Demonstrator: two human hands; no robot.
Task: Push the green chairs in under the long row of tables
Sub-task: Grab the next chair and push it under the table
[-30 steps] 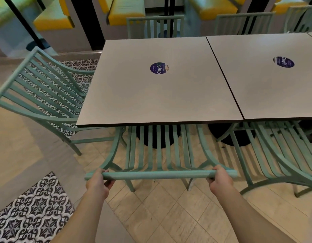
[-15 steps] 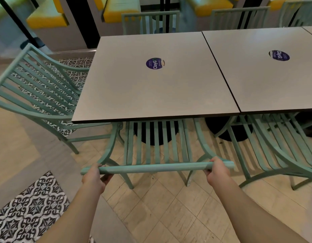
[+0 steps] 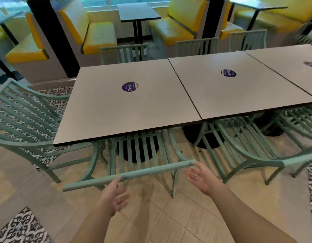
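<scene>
Hands: left hand (image 3: 113,195) and right hand (image 3: 201,177) both spread, off the chair (image 3: 129,174).
Advice: push rail squarely, seat under surface (image 3: 129,109).

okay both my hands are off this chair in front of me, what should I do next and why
Probably turn right to the next chair and take hold of its top rail. The chair in front already has its seat under the table, and your left hand and right hand are open, while the right one's backrest looks farther out from the edge.

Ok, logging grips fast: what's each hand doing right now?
Left hand: open, fingertips at the chair's top rail.
Right hand: open, holding nothing.
</scene>
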